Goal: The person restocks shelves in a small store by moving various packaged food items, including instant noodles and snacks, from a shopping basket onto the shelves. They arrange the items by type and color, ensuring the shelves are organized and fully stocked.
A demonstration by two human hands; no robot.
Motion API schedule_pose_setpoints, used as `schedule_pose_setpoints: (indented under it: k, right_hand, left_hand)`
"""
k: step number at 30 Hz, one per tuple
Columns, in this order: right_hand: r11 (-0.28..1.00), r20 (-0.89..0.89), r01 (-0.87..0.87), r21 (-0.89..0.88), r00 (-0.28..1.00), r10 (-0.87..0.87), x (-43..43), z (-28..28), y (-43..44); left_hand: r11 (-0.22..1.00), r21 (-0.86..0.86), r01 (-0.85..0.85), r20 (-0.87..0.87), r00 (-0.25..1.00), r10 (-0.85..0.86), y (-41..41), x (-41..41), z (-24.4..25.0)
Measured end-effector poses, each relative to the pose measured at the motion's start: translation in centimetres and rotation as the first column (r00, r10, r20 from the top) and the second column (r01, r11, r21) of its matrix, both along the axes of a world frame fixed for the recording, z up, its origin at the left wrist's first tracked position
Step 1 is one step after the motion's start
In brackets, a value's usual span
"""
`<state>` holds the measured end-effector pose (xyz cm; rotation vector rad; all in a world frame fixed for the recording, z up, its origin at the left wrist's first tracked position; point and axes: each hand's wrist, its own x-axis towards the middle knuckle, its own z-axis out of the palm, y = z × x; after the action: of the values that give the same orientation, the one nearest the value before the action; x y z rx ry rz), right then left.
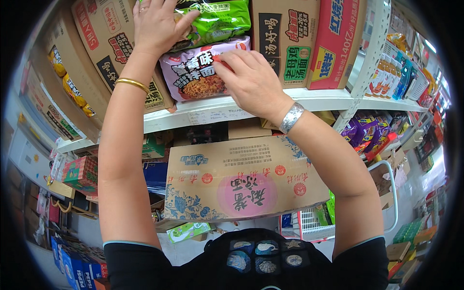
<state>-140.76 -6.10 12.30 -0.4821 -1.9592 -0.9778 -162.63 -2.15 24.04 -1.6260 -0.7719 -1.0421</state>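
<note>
My left hand (156, 27), with a ring and a gold bangle at the wrist, lies spread on a green packet of noodles (221, 21) at the top. Below that packet a pink packet of instant noodles (203, 81) stands on the white shelf. The bent fingers of my right hand (250, 78), a silver cuff at its wrist, touch the pink packet's front near its right side; whether they grip it is hidden. Under my forearms a cardboard carton (232, 185) with blue flower print lies in front of my body.
Cardboard noodle cartons (286, 43) flank the packets, a red carton (335, 47) at the right. The white shelf edge (217, 112) runs beneath them to a perforated upright (369, 54). A white basket (311, 226) stands low behind the carton, and drink bottles (386, 78) fill a shelf at right.
</note>
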Motion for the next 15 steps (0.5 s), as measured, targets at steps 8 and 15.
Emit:
schedule_pose_setpoints:
  k: [8, 15]
  right_hand:
    - [0.989, 0.06, 0.119, -0.088, 0.992, -0.114, -1.9, -1.2, 0.3]
    - [0.99, -0.017, 0.033, -0.134, 0.999, -0.035, -1.6, -2.1, -1.5]
  left_hand:
    - [0.998, -0.023, -0.059, 0.055, 0.997, 0.06, -0.6, 0.1, -1.1]
    - [0.997, 0.06, -0.049, -0.015, 0.999, 0.05, -3.2, 0.9, -1.4]
